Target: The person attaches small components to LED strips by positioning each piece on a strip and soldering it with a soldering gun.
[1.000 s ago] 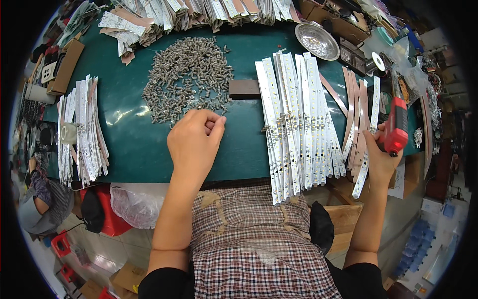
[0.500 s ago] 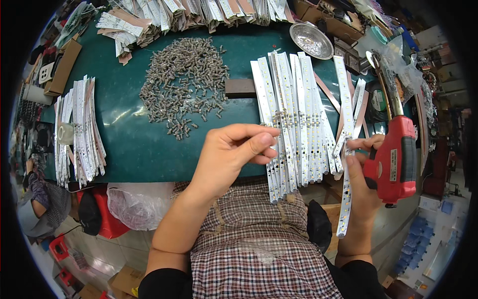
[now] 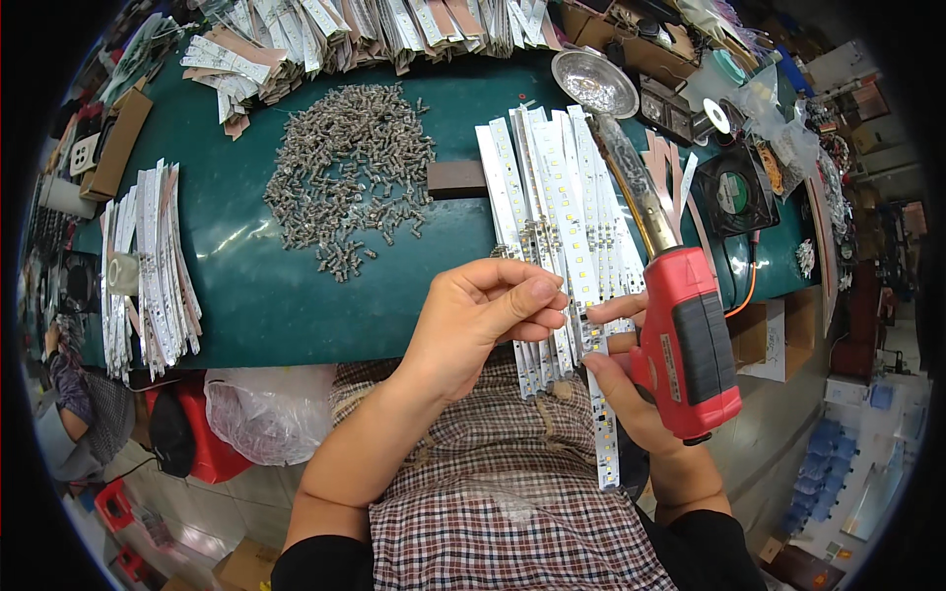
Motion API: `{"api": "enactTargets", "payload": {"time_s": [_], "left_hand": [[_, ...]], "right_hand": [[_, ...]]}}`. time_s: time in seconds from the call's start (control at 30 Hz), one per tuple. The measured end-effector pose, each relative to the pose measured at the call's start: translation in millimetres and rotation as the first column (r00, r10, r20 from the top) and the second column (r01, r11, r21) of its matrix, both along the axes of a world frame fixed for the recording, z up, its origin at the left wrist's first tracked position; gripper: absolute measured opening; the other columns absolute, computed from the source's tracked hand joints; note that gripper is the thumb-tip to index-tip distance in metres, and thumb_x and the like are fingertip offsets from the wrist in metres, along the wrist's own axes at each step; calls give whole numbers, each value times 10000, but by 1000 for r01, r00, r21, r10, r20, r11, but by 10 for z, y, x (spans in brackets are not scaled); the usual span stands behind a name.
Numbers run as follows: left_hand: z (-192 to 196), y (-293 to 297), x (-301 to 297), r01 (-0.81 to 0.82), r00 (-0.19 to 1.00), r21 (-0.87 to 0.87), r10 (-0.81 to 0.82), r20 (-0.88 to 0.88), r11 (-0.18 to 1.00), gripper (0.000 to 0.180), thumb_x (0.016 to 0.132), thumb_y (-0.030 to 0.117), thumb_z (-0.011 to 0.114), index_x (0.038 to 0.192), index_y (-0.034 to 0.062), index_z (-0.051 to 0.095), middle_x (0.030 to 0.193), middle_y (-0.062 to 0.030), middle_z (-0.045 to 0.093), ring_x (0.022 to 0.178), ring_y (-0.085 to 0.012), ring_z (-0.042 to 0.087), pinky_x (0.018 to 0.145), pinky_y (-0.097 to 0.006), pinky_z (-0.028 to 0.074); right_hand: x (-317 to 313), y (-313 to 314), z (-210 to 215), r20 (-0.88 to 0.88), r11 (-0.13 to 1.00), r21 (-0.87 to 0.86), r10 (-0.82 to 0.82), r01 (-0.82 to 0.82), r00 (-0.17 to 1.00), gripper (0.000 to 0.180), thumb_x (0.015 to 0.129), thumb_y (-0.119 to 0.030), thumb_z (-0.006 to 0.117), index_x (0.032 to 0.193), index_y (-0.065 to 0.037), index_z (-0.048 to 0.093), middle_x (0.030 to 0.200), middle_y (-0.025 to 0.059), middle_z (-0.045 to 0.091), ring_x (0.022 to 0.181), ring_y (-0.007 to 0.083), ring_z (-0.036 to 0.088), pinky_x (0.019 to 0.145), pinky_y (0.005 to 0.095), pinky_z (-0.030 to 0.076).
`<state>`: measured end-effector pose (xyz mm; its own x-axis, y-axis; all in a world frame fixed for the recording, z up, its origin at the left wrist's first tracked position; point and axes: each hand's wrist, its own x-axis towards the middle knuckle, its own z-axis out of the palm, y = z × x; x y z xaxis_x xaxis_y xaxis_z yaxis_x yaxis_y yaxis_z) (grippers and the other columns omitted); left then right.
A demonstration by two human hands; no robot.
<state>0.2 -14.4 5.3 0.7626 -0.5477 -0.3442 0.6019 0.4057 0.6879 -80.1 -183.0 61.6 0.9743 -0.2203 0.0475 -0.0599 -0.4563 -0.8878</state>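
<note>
My left hand (image 3: pixel 468 320) has thumb and forefinger pinched together beside the near part of a row of white LED strips (image 3: pixel 505 187). Whatever it pinches is too small to make out. Between its fingers and thumb, my right hand (image 3: pixel 655 428) grips one LED strip (image 3: pixel 604 438), which slants over the row with its near end above my lap. That same hand also carries a red and black soldering gun (image 3: pixel 695 345), its metal shaft pointing away toward the far side. Left of the row lies a heap of small metal connectors (image 3: pixel 345 167).
A dark block (image 3: pixel 457 179) lies between heap and strips. More strips make a bundle (image 3: pixel 158 266) at left and a stack (image 3: pixel 394 30) at the far edge. A metal bowl (image 3: pixel 595 84), solder spool (image 3: pixel 716 116) and black fan (image 3: pixel 737 192) stand at far right.
My right hand has moved left with the LED strip and soldering gun, bringing the strip over the row and close to my left hand. My left hand has shifted slightly right, still pinched.
</note>
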Motion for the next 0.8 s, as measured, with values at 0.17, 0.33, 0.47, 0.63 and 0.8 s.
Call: {"api": "enactTargets", "payload": {"time_s": [0.17, 0.33, 0.47, 0.63, 0.8], "left_hand": [[-5, -19, -19, -19, 1000, -9, 20, 3, 1000, 221, 883, 142, 683, 1027, -21, 641, 916, -107, 688, 807, -139, 678, 697, -232, 570], [-41, -30, -37, -39, 999, -81, 41, 17, 996, 214, 863, 110, 702, 1023, -18, 641, 921, -105, 687, 840, -141, 670, 737, -247, 561], [-44, -11, -49, -31, 999, -103, 29, -17, 994, 191, 856, 79, 701, 1010, -17, 640, 935, -108, 688, 858, -143, 667, 754, -256, 555], [-54, -10, -47, -28, 999, -76, 26, -21, 997, 181, 852, 70, 701, 1000, -13, 634, 946, -109, 688, 851, -145, 669, 754, -258, 555], [-73, -25, -72, -70, 997, -90, 65, -50, 994, 194, 841, 67, 713, 992, -3, 614, 948, -107, 688, 842, -140, 666, 748, -263, 557]], "right_hand": [[-5, 68, -27, -75, 992, 107, -56, 64, 996, 194, 606, -16, 799, 710, -48, 639, 985, 25, 668, 1033, 212, 483, 758, 302, 452], [-36, 41, -104, -38, 998, 64, -22, 24, 999, 192, 607, -9, 795, 719, -50, 645, 998, 26, 656, 1039, 224, 481, 763, 316, 451], [-28, 76, -122, 4, 997, 79, -25, 25, 1000, 185, 614, -7, 794, 721, -45, 648, 1002, 24, 649, 1055, 224, 470, 781, 320, 446], [4, 119, -132, 32, 996, 80, -48, 45, 998, 166, 630, -24, 794, 700, -45, 644, 1000, 24, 649, 1053, 220, 452, 815, 330, 424], [6, 81, -136, 46, 999, -25, 28, -27, 999, 174, 634, -24, 796, 708, -45, 640, 995, 30, 649, 1033, 207, 449, 790, 315, 427]]}}
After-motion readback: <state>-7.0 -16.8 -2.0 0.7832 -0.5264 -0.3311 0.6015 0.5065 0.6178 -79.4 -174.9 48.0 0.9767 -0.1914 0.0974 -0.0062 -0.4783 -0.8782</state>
